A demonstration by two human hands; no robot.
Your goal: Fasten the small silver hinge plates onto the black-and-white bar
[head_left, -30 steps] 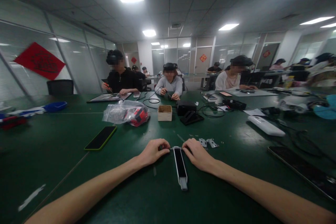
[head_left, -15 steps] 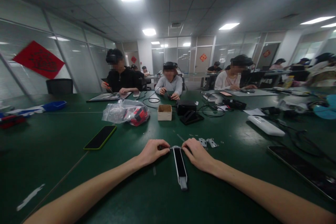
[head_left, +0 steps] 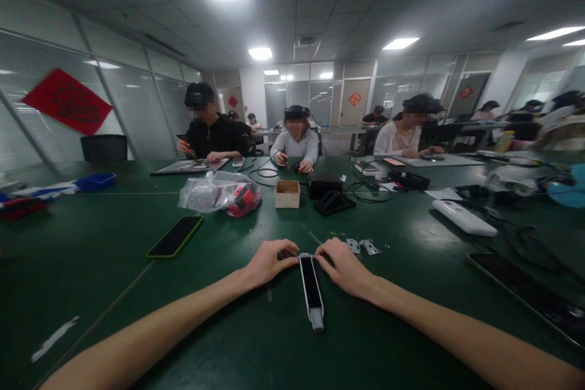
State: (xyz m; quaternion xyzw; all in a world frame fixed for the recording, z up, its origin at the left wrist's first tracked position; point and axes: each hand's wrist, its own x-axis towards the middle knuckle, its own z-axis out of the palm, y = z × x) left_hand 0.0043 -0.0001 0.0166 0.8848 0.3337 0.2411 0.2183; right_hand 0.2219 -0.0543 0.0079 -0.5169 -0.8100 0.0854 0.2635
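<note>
A slim pen-like device (head_left: 311, 286) lies on the green table (head_left: 219, 341), with a white rim, a long black face and a grey near end. My left hand (head_left: 270, 263) is at the left of its far end, thumb and fingers pinched together. On the right side of that same end, my right hand (head_left: 342, 267) pinches in the same way. Something small, thin and pale shows between the fingertips, too small to name. Flat silvery pieces (head_left: 363, 247) lie just beyond my right hand.
A green-edged phone (head_left: 176, 236) lies to the left. Farther back are a plastic bag (head_left: 219, 194) with red items, a small open box (head_left: 287, 195) and a black box (head_left: 324, 184). On the right lie a white device (head_left: 464, 217), cables and a dark phone (head_left: 525, 292). Co-workers sit opposite.
The far end of the pen-like device and my left fingertips have shifted very slightly. Both hands keep their pinch at the same end.
</note>
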